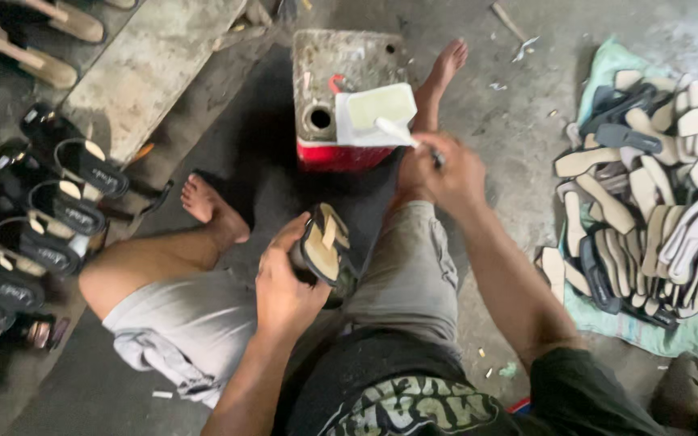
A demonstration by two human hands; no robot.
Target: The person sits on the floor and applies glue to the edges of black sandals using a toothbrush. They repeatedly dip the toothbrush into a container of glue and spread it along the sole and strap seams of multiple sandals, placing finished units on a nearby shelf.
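Observation:
My left hand (pixel 284 282) grips a small black sandal (pixel 326 246) with a tan insole, held between my knees with the insole facing right. My right hand (pixel 439 171) is raised ahead of it and holds a white-handled brush (pixel 397 131). The brush tip reaches into a white square tub of pale glue (pixel 377 109). That tub rests on a grimy red and white box (pixel 341 77) standing on the floor between my bare feet.
A pile of tan and black sole pieces (pixel 648 194) lies on a green cloth (pixel 616 327) at the right. Finished black sandals (pixel 50 202) line the left edge. A pale slab (pixel 151 60) lies at the upper left. The floor is dark and littered.

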